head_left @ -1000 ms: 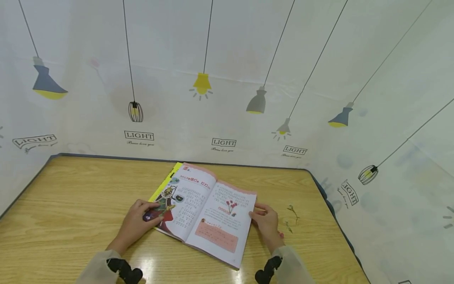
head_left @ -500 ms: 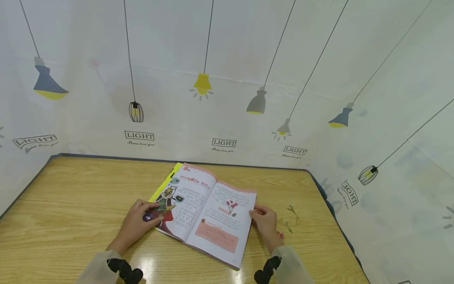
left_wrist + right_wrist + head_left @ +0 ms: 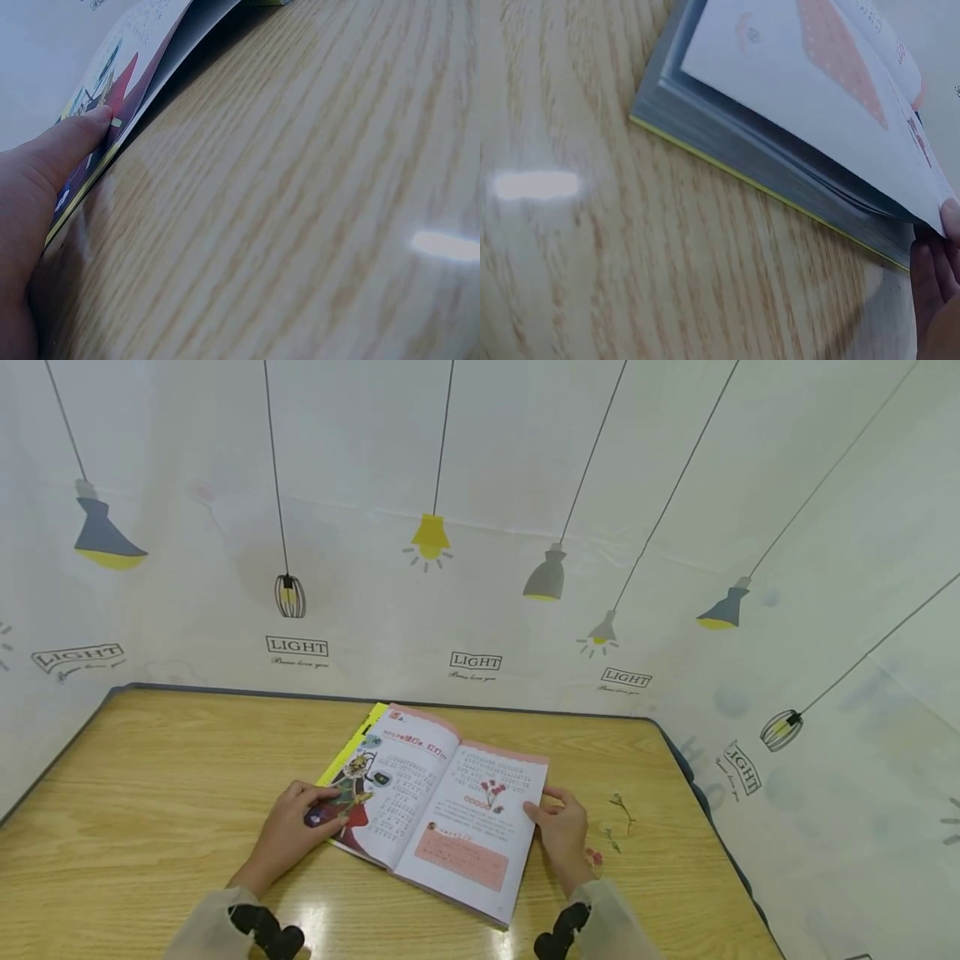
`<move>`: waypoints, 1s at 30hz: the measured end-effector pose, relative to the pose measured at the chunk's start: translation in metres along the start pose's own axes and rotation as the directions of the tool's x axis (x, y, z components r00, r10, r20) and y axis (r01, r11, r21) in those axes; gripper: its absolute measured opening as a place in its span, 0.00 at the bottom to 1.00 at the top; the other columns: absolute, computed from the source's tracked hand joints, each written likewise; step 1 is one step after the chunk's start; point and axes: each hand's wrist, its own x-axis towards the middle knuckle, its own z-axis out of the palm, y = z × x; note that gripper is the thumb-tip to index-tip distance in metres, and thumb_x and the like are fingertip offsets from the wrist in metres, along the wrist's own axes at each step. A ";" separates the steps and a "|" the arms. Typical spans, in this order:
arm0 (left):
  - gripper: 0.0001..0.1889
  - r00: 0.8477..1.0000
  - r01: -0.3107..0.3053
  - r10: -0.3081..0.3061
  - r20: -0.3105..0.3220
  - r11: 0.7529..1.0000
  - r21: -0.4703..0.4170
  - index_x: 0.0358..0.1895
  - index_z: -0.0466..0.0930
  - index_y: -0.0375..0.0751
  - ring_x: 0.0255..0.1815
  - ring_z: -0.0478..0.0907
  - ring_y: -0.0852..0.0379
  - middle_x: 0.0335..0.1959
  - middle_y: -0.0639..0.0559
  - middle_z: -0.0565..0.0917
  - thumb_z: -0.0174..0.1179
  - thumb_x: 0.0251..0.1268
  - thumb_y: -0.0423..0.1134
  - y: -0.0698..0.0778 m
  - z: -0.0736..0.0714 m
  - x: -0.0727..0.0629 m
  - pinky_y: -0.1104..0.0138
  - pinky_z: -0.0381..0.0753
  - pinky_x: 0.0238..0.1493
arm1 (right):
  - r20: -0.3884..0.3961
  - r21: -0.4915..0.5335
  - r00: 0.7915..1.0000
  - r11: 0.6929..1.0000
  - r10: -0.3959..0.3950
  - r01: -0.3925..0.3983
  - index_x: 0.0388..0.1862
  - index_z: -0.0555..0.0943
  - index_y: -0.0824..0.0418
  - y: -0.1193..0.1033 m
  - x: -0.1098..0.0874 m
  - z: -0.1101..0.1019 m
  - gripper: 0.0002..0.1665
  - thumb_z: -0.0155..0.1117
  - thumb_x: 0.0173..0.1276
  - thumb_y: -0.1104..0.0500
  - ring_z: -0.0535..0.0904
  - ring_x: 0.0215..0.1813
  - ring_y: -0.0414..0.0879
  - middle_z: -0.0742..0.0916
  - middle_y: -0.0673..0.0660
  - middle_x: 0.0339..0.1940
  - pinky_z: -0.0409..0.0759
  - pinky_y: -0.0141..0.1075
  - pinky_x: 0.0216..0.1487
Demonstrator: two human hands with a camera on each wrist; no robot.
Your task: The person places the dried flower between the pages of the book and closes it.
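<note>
An open book (image 3: 427,785) with a yellow edge lies tilted on the wooden table. My left hand (image 3: 285,831) rests on the outer part of its left page, over a dark, colourful picture. In the left wrist view the thumb (image 3: 75,139) presses flat on that page; the other fingers are mostly hidden. At the right edge, my right hand (image 3: 564,831) pinches the right page (image 3: 780,71), thumb on top and fingers underneath. That page stands raised from the thick stack below it. A red flower (image 3: 492,792) and a pink text box (image 3: 461,858) show on it.
Right of my right hand lie two thin green sprigs, one farther back (image 3: 617,799) and one nearer (image 3: 612,841), plus a small red flower (image 3: 594,857). Behind the table (image 3: 187,752) hangs a white cloth (image 3: 360,560) printed with lamps.
The right page's outer edge has risen slightly and shifted to the right, with my right hand still at it. My left hand stays in place on the left page.
</note>
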 end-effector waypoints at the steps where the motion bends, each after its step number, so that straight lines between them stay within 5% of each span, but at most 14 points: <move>1: 0.26 1.000 0.000 0.000 0.000 1.000 -0.001 0.49 0.80 0.41 0.42 0.69 0.51 0.40 0.49 0.70 0.69 0.48 0.51 0.000 0.000 0.000 0.53 0.66 0.44 | -0.006 -0.004 1.000 1.000 -0.005 0.005 0.45 0.79 0.68 0.000 0.000 0.000 0.22 0.72 0.50 0.66 0.74 0.20 0.41 0.82 0.55 0.20 0.70 0.31 0.21; 16: 0.25 1.000 0.017 -0.017 0.008 1.000 -0.005 0.49 0.79 0.41 0.43 0.68 0.50 0.40 0.48 0.70 0.69 0.48 0.51 0.002 0.000 -0.001 0.52 0.66 0.46 | 0.040 -0.071 0.992 0.990 -0.117 0.119 0.50 0.75 0.64 -0.007 -0.004 -0.001 0.22 0.68 0.56 0.66 0.74 0.18 0.42 0.82 0.56 0.18 0.68 0.32 0.19; 22: 0.25 1.000 0.001 -0.001 -0.004 1.000 -0.005 0.49 0.80 0.41 0.43 0.68 0.51 0.41 0.49 0.70 0.68 0.49 0.51 0.001 0.000 -0.001 0.53 0.66 0.45 | 0.037 -0.093 0.984 0.980 -0.173 0.176 0.34 0.77 0.66 -0.004 -0.003 -0.002 0.10 0.68 0.56 0.64 0.76 0.23 0.42 0.83 0.57 0.21 0.71 0.32 0.21; 30: 0.25 1.000 -0.006 0.006 -0.008 1.000 0.004 0.49 0.80 0.41 0.42 0.68 0.52 0.40 0.49 0.70 0.69 0.48 0.51 0.001 0.000 -0.002 0.54 0.66 0.44 | -0.037 -0.211 0.974 0.954 -0.223 0.211 0.24 0.82 0.65 0.000 -0.004 -0.004 0.11 0.73 0.51 0.58 0.73 0.26 0.42 0.82 0.54 0.25 0.70 0.32 0.24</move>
